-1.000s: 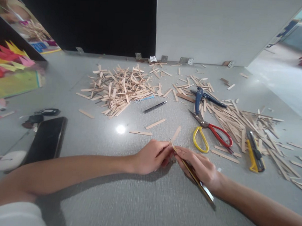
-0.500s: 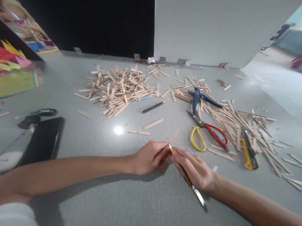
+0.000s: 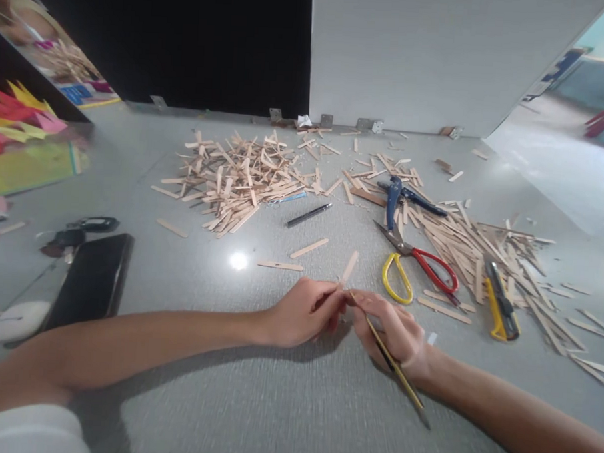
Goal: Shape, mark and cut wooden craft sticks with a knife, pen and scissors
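My left hand [image 3: 308, 311] is closed on a short wooden craft stick [image 3: 349, 267], whose free end points up and away from me. Against its fingertips rests my right hand [image 3: 390, 327], closed around a long, slim gold-toned metal tool [image 3: 400, 376]. That tool slants down to the right, and its thin tip reaches the fingers of both hands. Its exact kind I cannot make out. Beyond my hands lie two loose sticks [image 3: 309, 247] and a dark pen [image 3: 309, 215]. Scissors [image 3: 404, 247] with one yellow and one red handle lie to the right.
A heap of craft sticks [image 3: 244, 177] lies at the back, with more strewn to the right around blue-handled pliers [image 3: 394, 197] and a yellow cutter [image 3: 501, 302]. At left are a phone [image 3: 92, 277], keys [image 3: 64, 241] and a white mouse [image 3: 17, 321]. A black-and-white panel [image 3: 389, 57] stands behind.
The metal tool has turned in my right hand, showing its narrow edge instead of its shiny face. My right hand has rolled slightly; my left still pinches the stick.
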`<act>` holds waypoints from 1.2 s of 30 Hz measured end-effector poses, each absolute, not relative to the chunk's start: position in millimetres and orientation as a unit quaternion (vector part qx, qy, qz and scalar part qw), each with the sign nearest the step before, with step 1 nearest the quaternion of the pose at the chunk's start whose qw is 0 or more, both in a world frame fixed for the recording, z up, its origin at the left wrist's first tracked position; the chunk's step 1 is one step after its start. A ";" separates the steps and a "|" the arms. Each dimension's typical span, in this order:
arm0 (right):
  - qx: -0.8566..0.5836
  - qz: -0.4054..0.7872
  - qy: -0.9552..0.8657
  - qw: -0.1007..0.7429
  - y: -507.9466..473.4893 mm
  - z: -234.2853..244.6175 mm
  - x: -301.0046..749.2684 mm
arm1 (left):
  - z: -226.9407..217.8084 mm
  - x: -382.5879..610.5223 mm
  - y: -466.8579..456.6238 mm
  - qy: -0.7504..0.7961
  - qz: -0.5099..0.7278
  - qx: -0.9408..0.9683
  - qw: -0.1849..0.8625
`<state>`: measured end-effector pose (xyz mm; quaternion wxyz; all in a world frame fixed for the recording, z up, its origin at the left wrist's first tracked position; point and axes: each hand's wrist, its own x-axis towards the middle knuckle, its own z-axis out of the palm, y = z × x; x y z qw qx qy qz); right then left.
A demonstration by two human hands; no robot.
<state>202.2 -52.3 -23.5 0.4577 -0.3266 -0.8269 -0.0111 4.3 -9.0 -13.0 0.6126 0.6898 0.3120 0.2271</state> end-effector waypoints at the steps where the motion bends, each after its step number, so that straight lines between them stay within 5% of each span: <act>1: -0.334 -0.002 -0.818 0.469 -52.5 -23.5 201.5 | -11.7 4.3 -8.4 0.308 0.224 0.686 0.620; 10: -0.356 0.034 -0.785 0.506 -51.3 -17.6 199.1 | -13.5 4.5 -4.5 0.277 0.236 0.614 0.701; 36: -0.370 0.111 -0.782 0.489 -53.9 -18.1 194.2 | -17.5 6.1 -11.9 0.297 0.258 0.704 0.592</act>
